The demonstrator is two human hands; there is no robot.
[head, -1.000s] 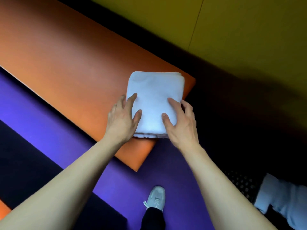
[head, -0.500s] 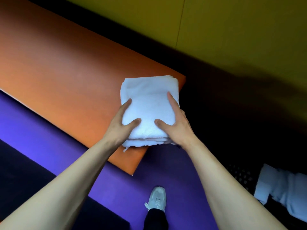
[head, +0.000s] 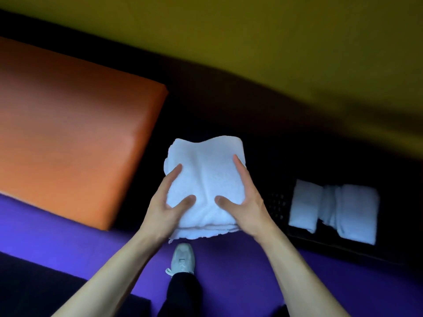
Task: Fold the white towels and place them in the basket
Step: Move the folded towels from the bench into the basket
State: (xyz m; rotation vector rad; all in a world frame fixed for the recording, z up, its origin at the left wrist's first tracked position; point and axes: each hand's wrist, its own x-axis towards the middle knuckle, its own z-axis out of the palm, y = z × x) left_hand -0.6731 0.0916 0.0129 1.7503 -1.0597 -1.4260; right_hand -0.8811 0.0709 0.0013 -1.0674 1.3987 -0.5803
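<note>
**Q:** Where is the towel, and why is it held that way?

**A:** The folded white terry towel is in the air between my two hands, off the orange padded bench and over the dark gap beside it. I hold it from both sides so the stacked layers, whose edges show at the near side, do not slide apart or fall open. Judgement: folding of this piece looks finished; this is the carry step.

**Q:** State of the fingers?

**A:** Left hand: thumb lies across the top face, the other fingers run along the towel's left edge and under it, clamped on the cloth. Right hand: mirror of that, thumb on top pointing inward, index finger stretched along the right edge. Both thumbs nearly meet at the middle. Fingers underneath are hidden, so I cannot tell how far they reach.

**Q:** Arm pose?

**A:** Both forearms extend forward and converge, wrists roughly level, the towel kept flat.

**Q:** Destination?

**A:** The dark perforated basket sits on the floor to my right, well apart from the bench. White folded towels already lie in it side by side. Judgement: the free space looks to be at the basket's near-left part, so the piece should go down flat there.

**Q:** Risk?

**A:** The lower layers may sag open on release.
</note>
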